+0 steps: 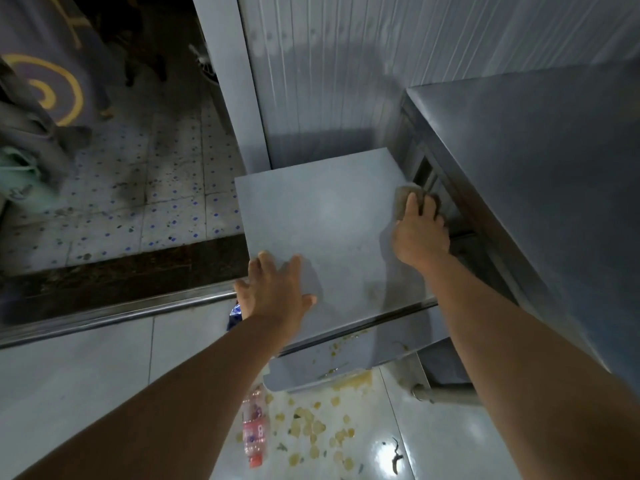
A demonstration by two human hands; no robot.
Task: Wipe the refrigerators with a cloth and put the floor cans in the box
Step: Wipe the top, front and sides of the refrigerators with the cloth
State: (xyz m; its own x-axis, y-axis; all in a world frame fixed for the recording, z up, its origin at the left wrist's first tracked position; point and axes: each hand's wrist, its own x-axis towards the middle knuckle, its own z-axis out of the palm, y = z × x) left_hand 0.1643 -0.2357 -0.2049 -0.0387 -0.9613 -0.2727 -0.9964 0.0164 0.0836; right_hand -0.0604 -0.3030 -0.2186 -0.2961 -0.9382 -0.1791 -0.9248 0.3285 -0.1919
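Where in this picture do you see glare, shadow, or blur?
Head view: glare on the glossy floor tile at lower right; the left hand throws a soft shadow on the small refrigerator's top; the left edge is blurred, and the wide lens bends straight lines.

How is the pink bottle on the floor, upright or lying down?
Lying down. The pink bottle rests on its side on the glossy floor tile, its length running along the floor, beside scattered yellowish scraps.

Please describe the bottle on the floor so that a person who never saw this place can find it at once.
Start at the small grey refrigerator whose flat top the two hands touch. On the glossy floor below its front lies a plastic bottle, left of scattered yellowish scraps. It alone is clear with a pink label.
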